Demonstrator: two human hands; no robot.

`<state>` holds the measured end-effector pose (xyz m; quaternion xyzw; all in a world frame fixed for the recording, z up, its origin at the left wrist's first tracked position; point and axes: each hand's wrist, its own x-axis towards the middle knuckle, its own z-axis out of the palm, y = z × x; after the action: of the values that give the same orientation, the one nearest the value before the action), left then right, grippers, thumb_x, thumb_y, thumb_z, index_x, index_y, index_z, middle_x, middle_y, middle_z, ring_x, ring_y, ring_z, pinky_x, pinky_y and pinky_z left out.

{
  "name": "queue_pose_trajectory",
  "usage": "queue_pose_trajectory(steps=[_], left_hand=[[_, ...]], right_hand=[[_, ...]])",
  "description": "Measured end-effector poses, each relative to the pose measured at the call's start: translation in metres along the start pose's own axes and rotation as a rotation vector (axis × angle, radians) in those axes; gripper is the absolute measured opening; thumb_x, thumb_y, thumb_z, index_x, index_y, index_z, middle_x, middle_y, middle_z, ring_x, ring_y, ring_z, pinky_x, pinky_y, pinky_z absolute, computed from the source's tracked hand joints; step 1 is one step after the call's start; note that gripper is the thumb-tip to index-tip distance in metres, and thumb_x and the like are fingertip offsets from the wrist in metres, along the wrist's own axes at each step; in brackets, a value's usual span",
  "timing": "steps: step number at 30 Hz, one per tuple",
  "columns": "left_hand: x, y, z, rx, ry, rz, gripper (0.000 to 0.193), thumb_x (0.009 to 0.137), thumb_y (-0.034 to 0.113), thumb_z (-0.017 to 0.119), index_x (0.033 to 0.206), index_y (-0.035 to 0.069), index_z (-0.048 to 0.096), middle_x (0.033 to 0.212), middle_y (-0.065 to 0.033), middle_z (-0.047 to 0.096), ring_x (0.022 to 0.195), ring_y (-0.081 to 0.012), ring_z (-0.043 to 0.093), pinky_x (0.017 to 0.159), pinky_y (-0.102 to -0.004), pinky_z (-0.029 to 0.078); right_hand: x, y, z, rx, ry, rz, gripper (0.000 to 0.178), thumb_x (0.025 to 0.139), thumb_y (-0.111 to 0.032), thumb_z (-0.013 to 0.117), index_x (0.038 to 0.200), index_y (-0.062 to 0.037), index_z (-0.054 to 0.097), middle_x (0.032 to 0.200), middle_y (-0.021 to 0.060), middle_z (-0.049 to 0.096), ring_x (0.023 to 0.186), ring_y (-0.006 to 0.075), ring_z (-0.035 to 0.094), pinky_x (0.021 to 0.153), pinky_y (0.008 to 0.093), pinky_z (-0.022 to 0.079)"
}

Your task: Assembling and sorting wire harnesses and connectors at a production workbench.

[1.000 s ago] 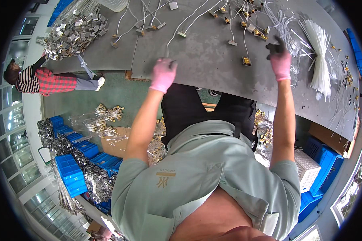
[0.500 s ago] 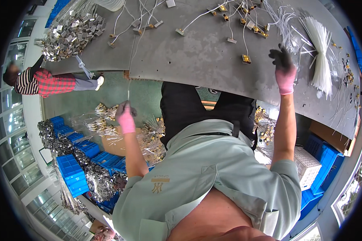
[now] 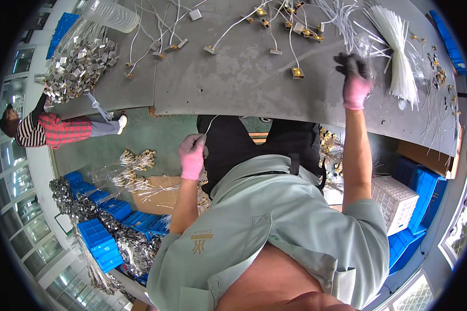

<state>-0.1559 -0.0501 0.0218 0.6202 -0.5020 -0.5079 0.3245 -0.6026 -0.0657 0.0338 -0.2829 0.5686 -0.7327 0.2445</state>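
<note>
My left hand [image 3: 193, 156], in a pink glove with grey fingers, is held off the table's near edge, beside my left thigh. Its fingers are pinched on a thin white wire [image 3: 210, 123] that sticks up past the fingertips. My right hand [image 3: 357, 85], gloved alike, reaches over the grey table [image 3: 233, 88] with its fingers apart and nothing visible in them. Close by its fingertips lie loose clear-white strands [image 3: 342, 26]. Right of it is a thick bundle of white cable ties [image 3: 402, 67]. Left of it lies a white lead with a brass-and-silver metal end piece [image 3: 297, 72].
Several more wired metal pieces [image 3: 210, 50] lie across the table. A heap of silver metal pieces [image 3: 80, 67] and a clear plastic jar [image 3: 111, 15] are at the far left. Blue crates [image 3: 99, 243] stand lower left, a white crate [image 3: 394, 202] at right. Another person [image 3: 62, 129] stands left.
My left hand has moved right, toward my thigh, with the white wire. My right hand has shifted slightly left over the table. The whole view has shifted a little.
</note>
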Motion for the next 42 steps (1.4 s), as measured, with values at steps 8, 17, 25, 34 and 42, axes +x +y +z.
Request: queue_pose_trajectory(steps=[8,17,25,34,42], left_hand=[[0.004,-0.007,0.000,0.119,0.000,0.044,0.012,0.087,0.010,0.063,0.085,-0.001,0.063,0.055,-0.0013,0.053,0.044,-0.0071,0.047,0.043,-0.0236,0.036],[0.010,-0.030,-0.003,0.206,0.074,0.016,0.010,0.086,0.009,0.062,0.083,-0.001,0.063,0.055,-0.0014,0.053,0.045,-0.0070,0.047,0.044,-0.0250,0.037],[0.012,-0.039,-0.008,0.148,0.114,-0.071,0.011,0.087,0.011,0.062,0.083,0.001,0.063,0.053,-0.0005,0.051,0.043,-0.0071,0.045,0.041,-0.0249,0.035],[0.011,-0.033,-0.008,0.144,0.124,-0.039,0.012,0.087,0.012,0.063,0.084,0.000,0.064,0.052,-0.0006,0.051,0.042,-0.0070,0.044,0.041,-0.0243,0.034],[0.009,-0.033,-0.013,0.092,0.102,-0.028,0.013,0.087,0.013,0.064,0.086,0.000,0.065,0.054,-0.0008,0.052,0.043,-0.0072,0.045,0.042,-0.0242,0.035]], right_hand=[[0.001,0.003,0.003,0.003,-0.085,0.314,0.029,0.093,-0.022,0.059,0.111,0.0001,0.057,0.096,0.0163,0.068,0.080,0.0240,0.069,0.063,0.0283,0.051],[0.005,-0.031,0.027,0.298,0.092,0.119,0.025,0.097,-0.020,0.052,0.110,0.0016,0.048,0.097,0.0211,0.066,0.078,0.0306,0.068,0.062,0.0321,0.052],[-0.006,-0.045,0.033,-0.082,0.127,-0.170,0.026,0.098,-0.021,0.051,0.098,0.0041,0.053,0.085,0.0203,0.068,0.070,0.0274,0.069,0.058,0.0321,0.055],[-0.002,-0.031,0.027,0.182,0.129,0.040,0.026,0.098,-0.021,0.050,0.108,0.0023,0.047,0.095,0.0218,0.066,0.079,0.0323,0.069,0.061,0.0326,0.056],[-0.012,-0.035,0.034,0.266,0.137,-0.005,0.022,0.098,-0.020,0.051,0.106,0.0002,0.047,0.091,0.0208,0.066,0.080,0.0330,0.070,0.059,0.0338,0.056]])
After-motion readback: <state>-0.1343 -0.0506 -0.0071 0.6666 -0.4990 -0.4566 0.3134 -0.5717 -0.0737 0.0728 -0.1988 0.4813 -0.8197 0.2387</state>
